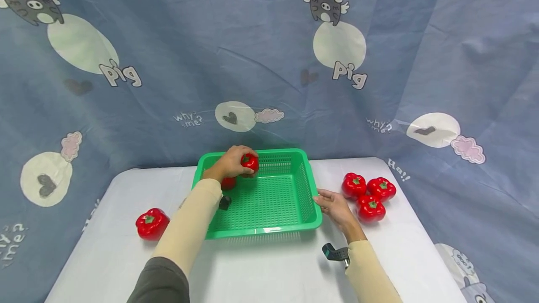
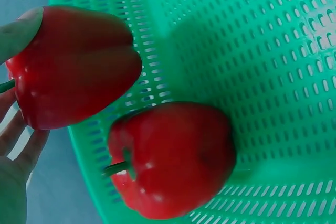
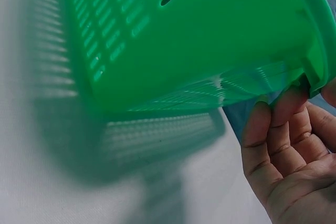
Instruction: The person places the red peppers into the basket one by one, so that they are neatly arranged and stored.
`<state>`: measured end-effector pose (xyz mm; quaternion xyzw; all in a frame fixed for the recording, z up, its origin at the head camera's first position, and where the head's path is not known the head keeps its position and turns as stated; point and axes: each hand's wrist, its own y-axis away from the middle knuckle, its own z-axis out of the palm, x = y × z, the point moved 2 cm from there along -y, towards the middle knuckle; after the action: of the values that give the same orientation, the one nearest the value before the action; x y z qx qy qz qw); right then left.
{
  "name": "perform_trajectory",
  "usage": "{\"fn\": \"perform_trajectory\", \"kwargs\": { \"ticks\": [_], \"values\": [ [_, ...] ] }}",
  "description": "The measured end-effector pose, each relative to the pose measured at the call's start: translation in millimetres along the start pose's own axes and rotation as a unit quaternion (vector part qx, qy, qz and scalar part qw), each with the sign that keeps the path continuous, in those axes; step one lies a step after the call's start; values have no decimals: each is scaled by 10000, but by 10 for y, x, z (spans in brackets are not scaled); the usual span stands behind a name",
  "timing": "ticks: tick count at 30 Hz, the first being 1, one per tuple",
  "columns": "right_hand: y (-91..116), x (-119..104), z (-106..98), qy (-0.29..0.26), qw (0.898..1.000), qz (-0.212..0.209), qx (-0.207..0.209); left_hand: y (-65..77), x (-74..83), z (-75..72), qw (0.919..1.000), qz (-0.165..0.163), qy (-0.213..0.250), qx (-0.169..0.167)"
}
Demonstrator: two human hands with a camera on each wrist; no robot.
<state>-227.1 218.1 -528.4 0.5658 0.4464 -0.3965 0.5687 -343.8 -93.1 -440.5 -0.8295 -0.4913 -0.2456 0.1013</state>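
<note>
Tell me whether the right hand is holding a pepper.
No, in the right wrist view the right hand holds only the green basket, by its rim.

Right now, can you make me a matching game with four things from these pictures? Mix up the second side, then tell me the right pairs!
Things:
1. left hand
2. right hand
3. basket
4. lone pepper

Places, colours and states:
A. green all over
B. on the white table, left of number 3
C. holding a red pepper
D. gripping a plastic rim

Right pairs: 1-C, 2-D, 3-A, 4-B.
</note>
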Motion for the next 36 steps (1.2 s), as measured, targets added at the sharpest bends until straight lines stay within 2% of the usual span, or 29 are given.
{"fn": "perform_trajectory", "kwargs": {
  "ticks": [8,14,20,30,36],
  "values": [
    [16,7,-4,-76,10000,-5,-8,-46,-72,182,9996,93,-284,2],
    [30,3,6,-93,9999,21,-32,-60,-113,288,9994,-101,-321,-49],
    [8,-9,28,-156,9998,-57,-77,-78,-129,342,9994,-167,-288,-17],
    [8,19,69,-126,9999,-44,4,-62,-150,405,9970,-303,-696,-119],
    [6,41,47,-167,9998,-99,3,-50,-115,401,9980,-362,-511,-61]
  ]
}}
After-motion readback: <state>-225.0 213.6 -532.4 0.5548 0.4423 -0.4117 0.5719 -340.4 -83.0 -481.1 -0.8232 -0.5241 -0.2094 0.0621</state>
